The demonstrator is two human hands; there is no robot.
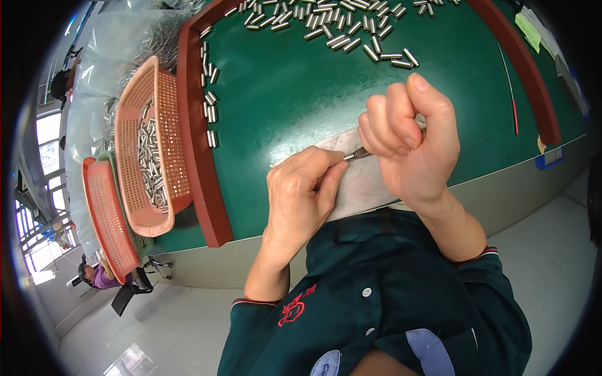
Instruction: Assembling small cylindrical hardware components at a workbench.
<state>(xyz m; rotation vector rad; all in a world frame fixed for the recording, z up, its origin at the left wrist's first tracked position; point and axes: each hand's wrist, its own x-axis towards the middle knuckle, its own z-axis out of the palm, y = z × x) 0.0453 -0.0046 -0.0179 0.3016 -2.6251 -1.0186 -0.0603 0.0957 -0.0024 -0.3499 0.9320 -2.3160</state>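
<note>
My left hand point(301, 188) is closed in a pinch, its thumb and forefinger on a small shiny metal piece point(348, 158) mostly hidden by the fingers. My right hand point(417, 135) is curled in a fist around a slim tool with a dark metal shaft point(360, 153). The shaft points left and meets the piece at my left fingertips. The tool's handle is hidden in the fist, so its kind does not show. Beneath both hands lies a pale grey sheet point(370, 188) on the green tabletop point(276, 94).
Loose metal cylinders point(338, 41) lie scattered at the far side, with several along the left red-brown rail point(204, 207). A pink basket point(169, 125) of cylinders stands outside that rail. A red-handled thin rod point(515, 116) lies near the right rail point(545, 119). A person point(100, 276) sits at far left.
</note>
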